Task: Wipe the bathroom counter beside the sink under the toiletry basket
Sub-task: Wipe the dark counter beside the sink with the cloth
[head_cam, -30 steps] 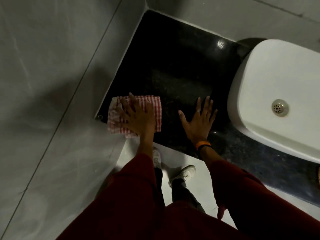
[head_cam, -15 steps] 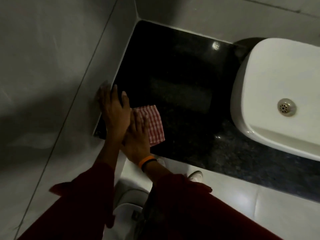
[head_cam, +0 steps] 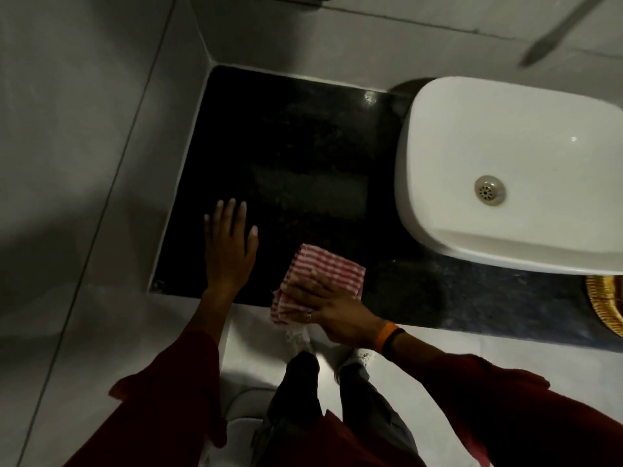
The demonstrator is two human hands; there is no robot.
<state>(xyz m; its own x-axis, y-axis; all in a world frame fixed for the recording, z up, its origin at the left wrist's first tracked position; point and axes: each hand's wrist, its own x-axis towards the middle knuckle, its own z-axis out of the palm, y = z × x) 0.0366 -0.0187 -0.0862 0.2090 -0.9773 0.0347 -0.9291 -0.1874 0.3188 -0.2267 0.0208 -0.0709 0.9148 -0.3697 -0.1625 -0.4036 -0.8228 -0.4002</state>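
A dark polished counter (head_cam: 296, 156) fills the corner left of a white basin (head_cam: 505, 156). A folded red-and-white checked cloth (head_cam: 323, 274) lies at the counter's front edge, partly hanging over it. My right hand (head_cam: 337, 311), with an orange band and a dark band at the wrist, presses flat on the cloth's near part. My left hand (head_cam: 229, 247) rests flat on the bare counter to the cloth's left, fingers apart and pointing away from me. A golden woven basket (head_cam: 606, 305) shows only as a rim at the right edge.
Grey tiled walls (head_cam: 84, 163) close the counter on the left and at the back. A metal spout (head_cam: 556, 38) reaches in at the top right above the basin. Below the counter's front edge are pale floor tiles (head_cam: 249, 348), my shoes and dark trousers.
The cloth passed from my left hand to my right and slid right along the front edge. My left hand came off it and now lies flat on the bare counter.
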